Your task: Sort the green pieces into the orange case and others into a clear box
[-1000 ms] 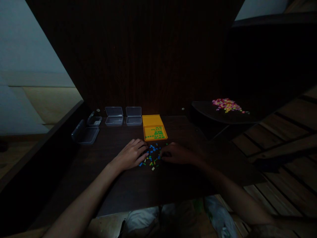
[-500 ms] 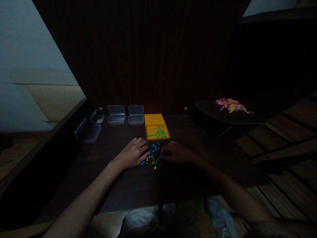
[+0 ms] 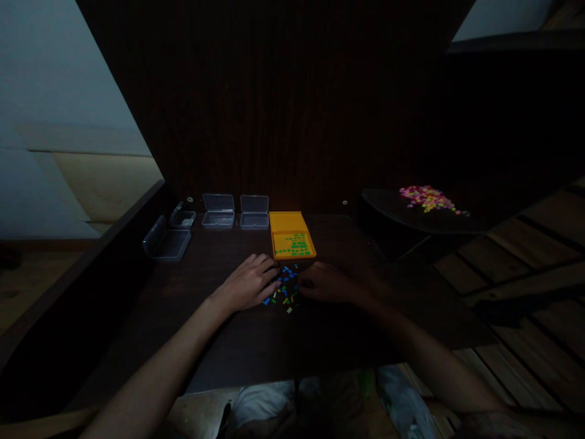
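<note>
Small blue, yellow, green and white plastic pieces (image 3: 289, 295) lie in a loose pile on the dark wooden desk. Over the pile's left edge rests my left hand (image 3: 252, 281), palm down, fingers apart, with nothing seen in it. My right hand (image 3: 325, 283) touches down at the right edge, its index finger and thumb curled together; dimness hides whatever may be between the tips. Just beyond the pile an orange-yellow box (image 3: 273, 251) stands with its lid raised, and green pieces (image 3: 299, 245) are laid out in rows inside it.
Clear plastic boxes, lids up, stand along the back: one (image 3: 255, 221), another (image 3: 218, 219), a small one (image 3: 183, 218) and a larger one (image 3: 172, 245) at left. On a raised dark shelf (image 3: 384, 204) at right sits a heap of pink and yellow pieces (image 3: 429, 199).
The whole view has shifted slightly, so everything appears a little further right. Both hands keep nearly the same place and pose beside the pile.
</note>
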A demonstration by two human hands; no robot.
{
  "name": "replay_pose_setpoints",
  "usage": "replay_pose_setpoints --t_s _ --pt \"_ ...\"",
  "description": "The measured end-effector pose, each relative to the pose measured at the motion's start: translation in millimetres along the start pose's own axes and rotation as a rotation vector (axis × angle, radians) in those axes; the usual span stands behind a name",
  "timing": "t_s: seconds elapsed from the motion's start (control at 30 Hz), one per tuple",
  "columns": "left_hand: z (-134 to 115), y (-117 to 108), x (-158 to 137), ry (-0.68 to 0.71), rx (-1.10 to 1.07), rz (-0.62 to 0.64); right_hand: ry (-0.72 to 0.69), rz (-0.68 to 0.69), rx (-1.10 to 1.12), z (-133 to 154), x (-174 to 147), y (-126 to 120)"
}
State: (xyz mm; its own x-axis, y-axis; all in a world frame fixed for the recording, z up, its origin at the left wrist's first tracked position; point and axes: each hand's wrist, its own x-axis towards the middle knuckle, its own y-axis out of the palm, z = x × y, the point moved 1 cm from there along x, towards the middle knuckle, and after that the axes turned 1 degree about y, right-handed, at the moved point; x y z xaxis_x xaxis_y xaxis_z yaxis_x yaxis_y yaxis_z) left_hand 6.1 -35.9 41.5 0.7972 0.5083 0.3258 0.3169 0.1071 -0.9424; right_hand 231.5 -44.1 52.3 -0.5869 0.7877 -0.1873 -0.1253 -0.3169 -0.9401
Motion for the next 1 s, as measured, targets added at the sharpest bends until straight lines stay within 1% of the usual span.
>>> replay_pose_setpoints --t_s 0.13,0.27,0.33,0.43,0.5,0.6,0.67,0.7,0.83,0.9,1.0 --pt "-1.1 -1.0 0.1 -0.001 -0.007 -0.012 0.0 -0.021 -0.037 2.6 0.8 -8.1" --pt "-1.7 -1.7 0.4 -0.008 0.008 0.007 -0.02 -0.058 -0.012 -5.3 4.0 -28.1" --pt "-1.3 -1.4 0.4 -0.006 0.011 0.016 0.015 -0.077 0.024 -15.4 8.0 -39.8" --pt "-0.4 -0.4 0.2 -0.002 0.013 0.02 0.073 -0.143 0.038 -35.4 16.5 -52.8" --pt "-0.1 0.1 0.1 -0.001 0.013 0.019 0.119 -0.157 0.021 -48.9 22.4 -55.8" --pt "-0.1 0.0 0.2 0.002 0.007 0.01 0.106 -0.155 0.046 -63.6 29.5 -52.6" --pt "-0.1 -0.4 0.3 0.0 -0.002 0.01 0.069 -0.179 0.135 -68.7 32.5 -47.8" --pt "-0.1 -0.6 0.2 -0.002 -0.008 0.012 0.059 -0.198 0.214 -70.2 33.7 -44.9" --pt "0.6 -0.7 -0.4 -0.013 -0.002 0.013 0.108 -0.291 0.701 -72.9 39.1 -34.1" --pt "0.7 -0.8 -0.6 -0.013 0.005 0.012 0.132 -0.367 0.898 -73.4 42.4 -31.2" --pt "0.6 -1.4 -0.7 -0.014 -0.001 0.008 0.17 -0.459 1.022 -74.8 45.8 -30.7"
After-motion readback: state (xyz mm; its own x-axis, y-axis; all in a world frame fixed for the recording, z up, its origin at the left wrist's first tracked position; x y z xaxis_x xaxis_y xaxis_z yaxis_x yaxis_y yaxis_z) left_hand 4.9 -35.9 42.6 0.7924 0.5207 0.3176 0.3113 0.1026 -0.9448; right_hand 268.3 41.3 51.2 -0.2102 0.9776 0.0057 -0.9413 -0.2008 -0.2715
